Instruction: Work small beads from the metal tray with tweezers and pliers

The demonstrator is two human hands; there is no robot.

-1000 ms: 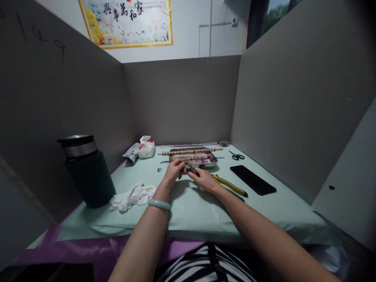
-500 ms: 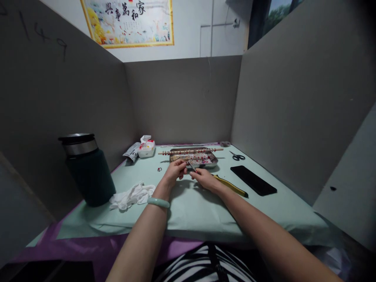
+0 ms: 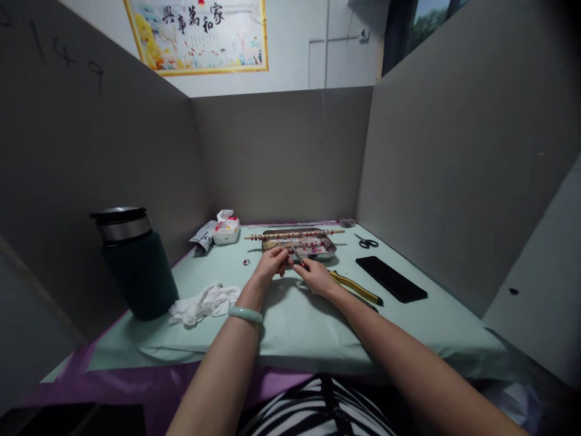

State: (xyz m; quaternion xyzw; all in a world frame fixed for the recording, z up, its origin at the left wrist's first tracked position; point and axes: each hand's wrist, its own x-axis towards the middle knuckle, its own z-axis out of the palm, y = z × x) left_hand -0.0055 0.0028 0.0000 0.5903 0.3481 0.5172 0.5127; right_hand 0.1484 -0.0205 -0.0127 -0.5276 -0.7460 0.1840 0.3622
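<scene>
My left hand (image 3: 272, 264), with a pale green bangle (image 3: 246, 313) on its wrist, is closed in a pinch in front of the tray; what it pinches is too small to make out. Close beside it, my right hand (image 3: 316, 275) grips slim metal tweezers (image 3: 298, 257), whose tips point up and left toward the left fingers. Just behind both hands stands a metal tray (image 3: 330, 254) of small red, pink and gold beads. A wooden stick (image 3: 338, 231) strung with small beaded rings lies across the tray. One beaded ring (image 3: 246, 262) rests on the cloth left of my left hand.
Yellow-handled pliers (image 3: 358, 287) lie partly under my right forearm. Farther right are a black phone (image 3: 391, 278) and scissors (image 3: 367, 242). On the left stand a dark green flask (image 3: 140, 272), white gloves (image 3: 204, 304) and a tissue pack (image 3: 226, 230). Grey partitions (image 3: 281, 157) enclose the table.
My right hand has shifted slightly left, bringing its fingers and the tweezers closer to my left hand. More of the pliers shows beside the right forearm.
</scene>
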